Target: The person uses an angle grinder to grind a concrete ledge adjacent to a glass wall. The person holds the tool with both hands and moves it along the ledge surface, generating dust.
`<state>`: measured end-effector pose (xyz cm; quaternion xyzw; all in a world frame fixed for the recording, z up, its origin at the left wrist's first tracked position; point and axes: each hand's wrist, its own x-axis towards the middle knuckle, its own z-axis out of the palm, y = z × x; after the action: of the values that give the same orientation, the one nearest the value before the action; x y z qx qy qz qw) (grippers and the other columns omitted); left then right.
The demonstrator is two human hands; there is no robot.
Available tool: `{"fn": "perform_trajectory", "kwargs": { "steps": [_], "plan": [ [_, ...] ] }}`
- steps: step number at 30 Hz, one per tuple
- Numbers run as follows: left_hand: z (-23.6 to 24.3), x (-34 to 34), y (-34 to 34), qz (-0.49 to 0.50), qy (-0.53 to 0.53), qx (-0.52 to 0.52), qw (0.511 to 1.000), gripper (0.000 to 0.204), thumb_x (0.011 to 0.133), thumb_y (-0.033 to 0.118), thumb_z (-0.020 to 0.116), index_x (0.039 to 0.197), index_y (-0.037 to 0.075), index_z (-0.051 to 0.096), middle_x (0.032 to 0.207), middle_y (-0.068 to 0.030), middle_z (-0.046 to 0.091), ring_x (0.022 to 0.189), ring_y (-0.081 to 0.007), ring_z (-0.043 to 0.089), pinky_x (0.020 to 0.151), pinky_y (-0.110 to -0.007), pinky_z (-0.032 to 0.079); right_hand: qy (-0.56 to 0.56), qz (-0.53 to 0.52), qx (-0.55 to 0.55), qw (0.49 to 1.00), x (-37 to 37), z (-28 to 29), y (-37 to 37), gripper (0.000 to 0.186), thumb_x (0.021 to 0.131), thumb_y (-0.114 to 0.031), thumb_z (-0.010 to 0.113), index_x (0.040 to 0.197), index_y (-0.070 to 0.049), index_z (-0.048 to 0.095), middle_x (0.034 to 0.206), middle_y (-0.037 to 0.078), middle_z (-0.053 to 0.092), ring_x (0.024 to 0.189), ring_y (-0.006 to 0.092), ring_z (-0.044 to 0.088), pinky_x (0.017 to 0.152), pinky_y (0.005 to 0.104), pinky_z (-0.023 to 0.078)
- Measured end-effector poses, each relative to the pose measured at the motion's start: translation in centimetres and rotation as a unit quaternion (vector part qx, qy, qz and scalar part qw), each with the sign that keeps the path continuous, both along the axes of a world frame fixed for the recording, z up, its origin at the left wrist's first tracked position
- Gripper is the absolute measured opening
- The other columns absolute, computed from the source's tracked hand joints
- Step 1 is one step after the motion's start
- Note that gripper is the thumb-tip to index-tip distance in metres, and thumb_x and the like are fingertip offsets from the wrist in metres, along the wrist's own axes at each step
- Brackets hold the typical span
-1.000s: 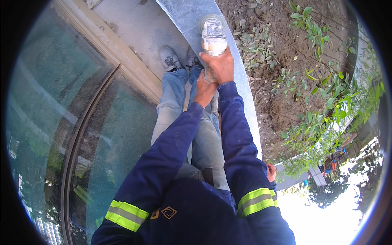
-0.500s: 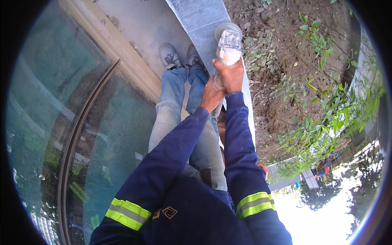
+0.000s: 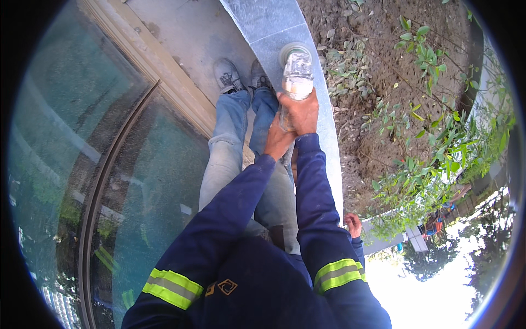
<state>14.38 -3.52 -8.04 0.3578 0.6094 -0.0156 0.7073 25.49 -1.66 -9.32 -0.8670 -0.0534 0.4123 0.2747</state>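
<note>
An angle grinder [image 3: 298,74], its head coated in pale dust, is held over the grey stone slab [image 3: 274,24]. Its round disc [image 3: 289,50] lies on or just above the slab's surface; which of the two I cannot tell. My right hand [image 3: 303,112] wraps round the front of the grinder's body, just behind the head. Closer to me, my left hand [image 3: 279,137] grips the rear of the body, partly covered by the right. Most of the grinder's body is hidden by my hands and sleeves.
A large dark glass pane [image 3: 159,148] with a pale frame [image 3: 181,90] stands to the left. My shoes [image 3: 227,74] are on the dusty floor beside the slab. Soil [image 3: 361,126] and leafy plants [image 3: 427,60] border the slab on the right. Another person's hand [image 3: 353,223] shows beyond my right arm.
Both hands have drawn the grinder a little toward me and to the left across the slab. The other person's hand at the right shows more fully.
</note>
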Motion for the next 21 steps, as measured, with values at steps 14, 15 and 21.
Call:
{"fn": "perform_trajectory", "kwargs": {
  "steps": [14,15,21],
  "plan": [
    [-0.6,-2.8,0.1,0.020,-0.031,0.065,0.997,0.064,0.089,0.027,0.085,0.138,-0.002,0.056,0.125,-0.0211,0.072,0.118,-0.0357,0.071,0.100,-0.044,0.055,0.026,0.058,-0.046,0.997,-2.0,0.4,2.0,0.083,0.069,-0.045,0.093,0.129,0.003,0.062,0.113,0.030,0.078,0.109,0.0474,0.076,0.096,0.0527,0.059],
    [-0.8,-3.0,-0.5,0.015,-0.025,0.058,0.998,0.065,0.089,0.028,0.086,0.139,-0.002,0.056,0.125,-0.0208,0.072,0.119,-0.0356,0.071,0.100,-0.044,0.055,0.029,0.049,-0.042,0.997,-2.2,0.6,1.5,0.083,0.069,-0.045,0.093,0.129,0.003,0.062,0.113,0.030,0.078,0.110,0.0472,0.076,0.096,0.0526,0.059],
    [-0.6,1.0,0.9,0.014,-0.064,0.041,0.997,0.063,0.086,0.026,0.087,0.134,-0.003,0.057,0.116,-0.0194,0.074,0.109,-0.0330,0.073,0.092,-0.043,0.055,-0.008,-0.013,0.011,1.000,1.6,-0.9,0.3,0.087,0.071,-0.042,0.094,0.133,0.009,0.062,0.116,0.029,0.078,0.110,0.0438,0.077,0.097,0.0490,0.059]
  ]
}}
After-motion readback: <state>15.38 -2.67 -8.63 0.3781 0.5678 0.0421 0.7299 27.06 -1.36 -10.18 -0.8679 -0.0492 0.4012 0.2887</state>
